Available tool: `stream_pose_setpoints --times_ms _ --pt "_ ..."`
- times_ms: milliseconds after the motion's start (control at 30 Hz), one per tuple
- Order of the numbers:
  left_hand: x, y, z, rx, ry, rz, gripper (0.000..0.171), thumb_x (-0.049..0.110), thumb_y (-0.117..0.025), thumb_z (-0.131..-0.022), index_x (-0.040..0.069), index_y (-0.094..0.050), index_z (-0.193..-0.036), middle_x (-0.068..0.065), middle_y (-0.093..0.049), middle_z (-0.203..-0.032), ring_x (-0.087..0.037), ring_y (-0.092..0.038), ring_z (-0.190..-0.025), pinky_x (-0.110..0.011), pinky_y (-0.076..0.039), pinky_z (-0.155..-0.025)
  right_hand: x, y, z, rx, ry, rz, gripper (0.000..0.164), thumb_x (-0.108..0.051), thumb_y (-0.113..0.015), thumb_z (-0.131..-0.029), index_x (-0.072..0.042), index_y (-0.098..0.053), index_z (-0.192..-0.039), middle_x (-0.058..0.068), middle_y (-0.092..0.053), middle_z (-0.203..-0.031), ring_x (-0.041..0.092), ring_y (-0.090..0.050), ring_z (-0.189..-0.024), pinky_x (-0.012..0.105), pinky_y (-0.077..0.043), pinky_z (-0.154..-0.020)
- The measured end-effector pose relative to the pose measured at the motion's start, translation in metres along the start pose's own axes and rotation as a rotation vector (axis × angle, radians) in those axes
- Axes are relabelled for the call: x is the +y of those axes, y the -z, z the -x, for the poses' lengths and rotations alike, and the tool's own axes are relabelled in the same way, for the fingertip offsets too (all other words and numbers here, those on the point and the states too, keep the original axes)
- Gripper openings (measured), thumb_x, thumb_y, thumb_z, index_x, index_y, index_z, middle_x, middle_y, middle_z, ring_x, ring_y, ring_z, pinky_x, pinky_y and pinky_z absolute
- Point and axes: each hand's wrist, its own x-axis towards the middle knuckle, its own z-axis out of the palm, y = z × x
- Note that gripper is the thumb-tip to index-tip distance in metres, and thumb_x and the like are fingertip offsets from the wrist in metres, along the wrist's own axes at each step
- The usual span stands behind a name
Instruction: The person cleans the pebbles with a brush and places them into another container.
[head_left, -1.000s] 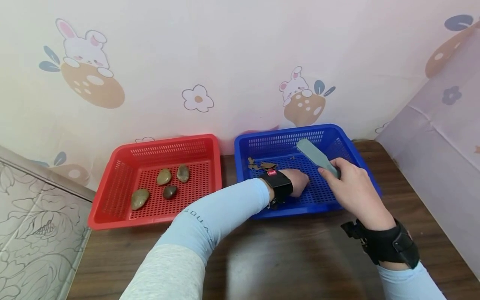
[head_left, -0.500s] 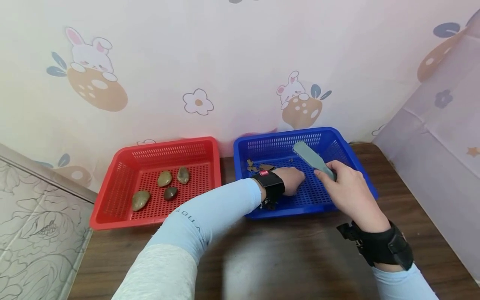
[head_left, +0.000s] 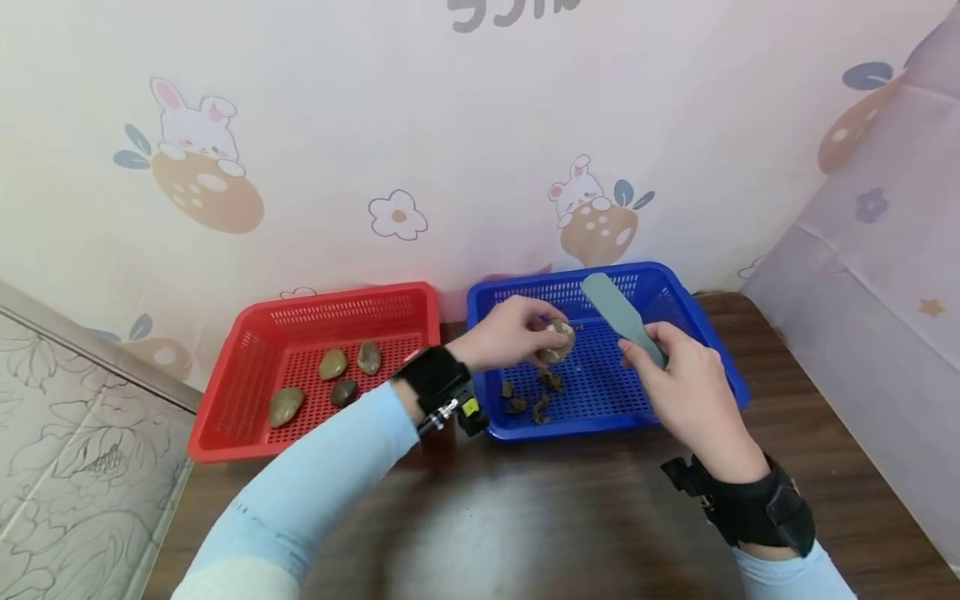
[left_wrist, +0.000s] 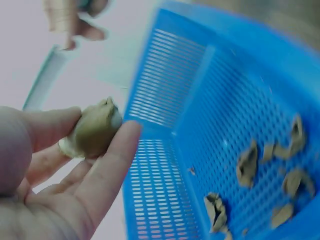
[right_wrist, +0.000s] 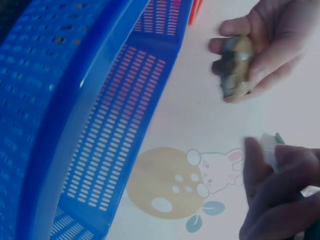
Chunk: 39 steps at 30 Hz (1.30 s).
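Observation:
My left hand [head_left: 510, 335] pinches a stone [head_left: 558, 343] between thumb and fingers above the blue basket [head_left: 738, 375]. Brown clay-like matter coats part of the stone [left_wrist: 95, 129], and a paler surface shows at its edges in the left wrist view. To the right, my right hand [head_left: 693, 387] grips the handle of a flat grey-green brush [head_left: 615, 307], its head slanting up and left over the basket. Pale bristles [right_wrist: 270, 148] show near the fingers in the right wrist view. Brown clay scraps [head_left: 540, 408] lie on the blue basket's floor.
A red basket [head_left: 247, 454] stands left of the blue one, with several smooth stones [head_left: 287, 406] inside. Both baskets rest on a dark wooden table [head_left: 570, 508] against a wall [head_left: 480, 117] with printed rabbits. Another wall stands at the right.
My left hand has lifted from the blue basket's floor and moved left, with the stone now visible in its fingers. More scraps show. The right hand and brush have hardly moved.

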Motion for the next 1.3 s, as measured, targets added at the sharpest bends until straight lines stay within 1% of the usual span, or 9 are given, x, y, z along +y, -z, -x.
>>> stream_pose_setpoints --times_ms 133,267,333,433,600,733,867,1133,1300 --pt "-0.009 0.009 0.021 0.074 0.056 0.304 0.03 0.022 -0.06 -0.092 0.012 -0.061 -0.121 -0.007 -0.066 -0.104 -0.021 -0.068 -0.09 -0.033 -0.058 -0.074 -0.003 -0.003 0.003 0.006 0.012 -0.01 0.046 -0.055 -0.044 -0.092 -0.015 -0.054 -0.11 0.005 -0.062 -0.08 0.015 -0.045 -0.048 0.027 -0.034 -0.036" --pt "-0.014 0.009 0.034 0.121 0.087 0.596 0.032 0.018 -0.054 -0.095 0.011 -0.056 -0.126 -0.012 -0.061 -0.117 -0.025 -0.065 -0.102 -0.038 -0.056 -0.083 -0.007 -0.007 0.007 -0.025 0.046 -0.031 0.044 -0.054 -0.043 -0.093 -0.015 -0.055 -0.111 0.004 -0.063 -0.081 0.013 -0.046 -0.05 0.026 -0.035 -0.037" --pt "-0.016 0.006 0.038 0.144 0.083 0.707 0.032 0.016 -0.051 -0.097 0.01 -0.054 -0.127 -0.013 -0.059 -0.121 -0.026 -0.063 -0.107 -0.039 -0.054 -0.087 -0.009 -0.01 0.01 -0.044 0.065 -0.05 0.044 -0.054 -0.043 -0.093 -0.015 -0.055 -0.112 0.004 -0.062 -0.08 0.013 -0.048 -0.053 0.025 -0.036 -0.039" --pt "-0.018 0.0 0.043 0.183 0.076 0.817 0.031 0.015 -0.049 -0.097 0.01 -0.054 -0.128 -0.013 -0.059 -0.123 -0.027 -0.063 -0.107 -0.041 -0.053 -0.088 -0.014 -0.016 0.015 -0.067 0.092 -0.084 0.044 -0.053 -0.044 -0.093 -0.017 -0.057 -0.115 0.004 -0.06 -0.078 0.013 -0.049 -0.056 0.024 -0.038 -0.042" --pt "-0.016 -0.009 0.046 0.237 0.051 0.871 0.03 0.016 -0.049 -0.097 0.012 -0.058 -0.125 -0.013 -0.063 -0.12 -0.027 -0.066 -0.104 -0.041 -0.053 -0.088 -0.02 -0.026 0.022 -0.087 0.088 -0.066 0.05 -0.056 -0.046 -0.091 -0.018 -0.06 -0.123 0.002 -0.059 -0.076 0.011 -0.045 -0.051 0.024 -0.036 -0.041" --pt "-0.011 -0.013 0.046 0.298 0.051 0.847 0.029 0.017 -0.051 -0.097 0.012 -0.059 -0.124 -0.012 -0.065 -0.116 -0.027 -0.067 -0.101 -0.038 -0.055 -0.084 -0.022 -0.031 0.022 -0.029 0.065 0.006 0.057 -0.056 -0.047 -0.091 -0.012 -0.059 -0.126 0.002 -0.059 -0.071 0.01 -0.04 -0.044 0.023 -0.031 -0.037" --pt "-0.008 -0.017 0.046 0.357 0.077 0.845 0.028 0.017 -0.053 -0.095 0.013 -0.061 -0.122 -0.012 -0.066 -0.113 -0.029 -0.067 -0.1 -0.035 -0.056 -0.081 -0.023 -0.029 0.02 0.019 0.063 0.03 0.055 -0.054 -0.047 -0.092 -0.011 -0.061 -0.124 0.002 -0.053 -0.063 0.01 -0.038 -0.041 0.023 -0.029 -0.036" --pt "-0.003 -0.02 0.046 0.386 0.052 0.861 0.03 0.017 -0.053 -0.095 0.012 -0.06 -0.124 -0.012 -0.066 -0.115 -0.026 -0.068 -0.099 -0.036 -0.055 -0.082 -0.026 -0.026 0.021 -0.017 0.057 -0.022 0.056 -0.055 -0.049 -0.09 -0.012 -0.06 -0.125 0.003 -0.058 -0.068 0.011 -0.039 -0.042 0.024 -0.031 -0.036" --pt "-0.004 -0.021 0.047 0.407 0.099 0.893 0.03 0.016 -0.053 -0.095 0.014 -0.059 -0.125 -0.011 -0.064 -0.116 -0.026 -0.067 -0.099 -0.034 -0.055 -0.082 -0.026 -0.025 0.019 0.059 0.054 0.022 0.053 -0.051 -0.049 -0.091 -0.01 -0.062 -0.123 0.004 -0.058 -0.066 0.011 -0.043 -0.043 0.023 -0.032 -0.035"
